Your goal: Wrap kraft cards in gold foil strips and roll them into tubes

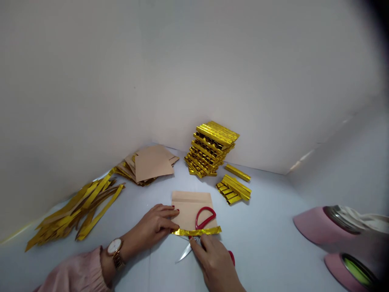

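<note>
A brown paper sheet (pixel 188 207) with a shiny gold underside lies in front of me, its near edge turned up into a narrow gold fold (pixel 199 232). My left hand (pixel 156 224) grips the left end of this fold, fingertips on the paper. At the fold's middle, my right hand (pixel 214 257) has its thumb and fingers closed on the gold edge. Red-handled scissors (pixel 206 217) are partly hidden by that hand and the fold. One handle loop shows over the paper and a blade points left; whether the right hand also holds them I cannot tell.
Gold folded strips (pixel 217 134) are piled at the back, with a smaller stack (pixel 234 190) nearer. Brown sheets (pixel 154 164) lie back left, beside loose gold-and-brown strips (pixel 75 211). Two pink containers stand right, an upper one (pixel 313 225) and a lower one (pixel 337 269). White walls bound the surface.
</note>
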Demonstrator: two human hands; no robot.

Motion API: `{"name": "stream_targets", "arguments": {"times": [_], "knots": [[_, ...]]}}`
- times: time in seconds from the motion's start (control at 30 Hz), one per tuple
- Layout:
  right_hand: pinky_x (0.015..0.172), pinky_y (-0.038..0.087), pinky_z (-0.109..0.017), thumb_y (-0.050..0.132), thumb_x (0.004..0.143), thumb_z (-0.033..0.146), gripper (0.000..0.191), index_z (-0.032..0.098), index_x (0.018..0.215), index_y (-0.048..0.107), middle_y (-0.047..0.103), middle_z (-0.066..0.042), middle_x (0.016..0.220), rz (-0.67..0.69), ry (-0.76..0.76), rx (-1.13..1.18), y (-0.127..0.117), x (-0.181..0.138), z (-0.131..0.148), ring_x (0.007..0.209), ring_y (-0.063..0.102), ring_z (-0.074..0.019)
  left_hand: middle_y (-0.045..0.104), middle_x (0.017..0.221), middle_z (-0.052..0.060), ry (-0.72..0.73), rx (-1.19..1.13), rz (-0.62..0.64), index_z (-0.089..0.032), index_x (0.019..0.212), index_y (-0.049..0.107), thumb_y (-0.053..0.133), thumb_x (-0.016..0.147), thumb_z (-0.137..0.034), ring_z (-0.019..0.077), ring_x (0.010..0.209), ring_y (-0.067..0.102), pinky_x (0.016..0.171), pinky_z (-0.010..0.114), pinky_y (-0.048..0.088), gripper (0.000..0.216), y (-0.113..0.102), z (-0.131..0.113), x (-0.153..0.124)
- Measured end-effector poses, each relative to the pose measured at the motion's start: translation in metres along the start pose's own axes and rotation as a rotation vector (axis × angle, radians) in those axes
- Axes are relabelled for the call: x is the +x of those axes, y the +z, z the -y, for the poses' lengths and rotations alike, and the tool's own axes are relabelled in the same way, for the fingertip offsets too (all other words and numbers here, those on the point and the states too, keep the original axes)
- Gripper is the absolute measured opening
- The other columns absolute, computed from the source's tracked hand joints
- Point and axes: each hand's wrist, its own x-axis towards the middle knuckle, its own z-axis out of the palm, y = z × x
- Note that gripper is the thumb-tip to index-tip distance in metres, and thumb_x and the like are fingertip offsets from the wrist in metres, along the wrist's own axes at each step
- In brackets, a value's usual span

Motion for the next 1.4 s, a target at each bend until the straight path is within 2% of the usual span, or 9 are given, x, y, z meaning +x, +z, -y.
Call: {"name": "stream_targets", "arguments": {"times": [0.2,0.33,0.5,0.73,0.9,1.03,1.13,1.27,1.4], "knots": [[0.063,0.043,-0.031,0.034,0.085,0.004,0.039,0.020,0.109,0.060,0.063,-0.011,0.092,-0.010,0.004,-0.017,0.001,0.000,-0.001,0.075,0.058,-0.0217,0.056,0.132,0.002,0.009,0.037,0.040,-0.033,0.108,0.067,0.050,0.087,-0.010,0.0241,0.121,0.049,0.099,0.042,0.035,0.035,-0.005,-0.003,-0.001],[0.059,0.040,-0.030,0.031,0.086,0.003,0.040,0.020,0.108,0.060,0.063,-0.010,0.088,-0.014,0.005,-0.030,-0.002,0.001,-0.003,0.070,0.057,-0.0212,0.049,0.139,0.002,-0.001,0.076,0.086,-0.035,0.118,0.061,0.051,0.082,-0.008,0.0266,0.125,0.046,0.102,0.047,0.032,0.047,-0.010,-0.009,-0.006],[0.056,0.035,-0.029,0.030,0.088,0.004,0.039,0.020,0.107,0.060,0.061,-0.009,0.081,-0.020,0.000,-0.045,-0.004,0.003,-0.002,0.066,0.054,-0.0194,0.041,0.145,0.003,-0.014,0.110,0.127,-0.036,0.130,0.051,0.049,0.086,-0.015,0.0297,0.129,0.041,0.103,0.051,0.031,0.048,-0.011,-0.010,-0.010],[0.059,0.034,-0.032,0.027,0.091,0.006,0.039,0.019,0.107,0.060,0.058,-0.007,0.075,-0.018,-0.009,-0.044,0.006,0.009,0.006,0.065,0.053,-0.0206,0.044,0.143,0.003,-0.013,0.122,0.133,-0.036,0.128,0.052,0.049,0.090,-0.019,0.0284,0.128,0.043,0.103,0.048,0.031,0.042,-0.011,-0.010,-0.009],[0.056,0.032,-0.032,0.023,0.092,0.007,0.042,0.018,0.108,0.060,0.059,-0.008,0.078,-0.016,-0.022,-0.044,0.003,0.007,0.005,0.066,0.053,-0.0211,0.045,0.142,0.003,-0.023,0.133,0.139,-0.036,0.127,0.054,0.047,0.092,-0.020,0.0277,0.128,0.042,0.103,0.048,0.032,0.039,-0.010,-0.009,-0.009],[0.053,0.028,-0.032,0.021,0.093,0.008,0.043,0.018,0.106,0.060,0.057,-0.007,0.072,-0.034,-0.014,-0.054,0.001,0.006,0.007,0.058,0.050,-0.0198,0.045,0.142,0.002,-0.040,0.133,0.141,-0.037,0.127,0.054,0.046,0.093,-0.022,0.0271,0.128,0.042,0.103,0.049,0.031,0.038,-0.011,-0.011,-0.009],[0.054,0.030,-0.032,0.021,0.092,0.008,0.043,0.018,0.105,0.060,0.058,-0.008,0.074,-0.036,-0.010,-0.055,0.003,0.009,0.011,0.060,0.050,-0.0203,0.046,0.141,0.002,-0.051,0.125,0.138,-0.037,0.127,0.054,0.045,0.094,-0.022,0.0274,0.129,0.041,0.103,0.050,0.031,0.037,-0.014,-0.014,-0.009],[0.054,0.030,-0.032,0.023,0.089,0.004,0.042,0.017,0.104,0.060,0.060,-0.009,0.076,-0.039,-0.011,-0.058,0.004,0.018,0.018,0.061,0.052,-0.0209,0.048,0.140,0.002,-0.048,0.106,0.128,-0.035,0.125,0.056,0.043,0.096,-0.024,0.0263,0.128,0.043,0.104,0.047,0.031,0.034,-0.019,-0.018,-0.007],[0.054,0.032,-0.031,0.035,0.083,0.001,0.037,0.017,0.104,0.060,0.061,-0.007,0.075,-0.002,-0.024,-0.063,-0.002,0.025,0.021,0.062,0.054,-0.0207,0.049,0.139,0.002,-0.043,0.094,0.124,-0.035,0.124,0.057,0.043,0.096,-0.024,0.0257,0.126,0.044,0.103,0.046,0.031,0.034,-0.020,-0.018,-0.005]]}}
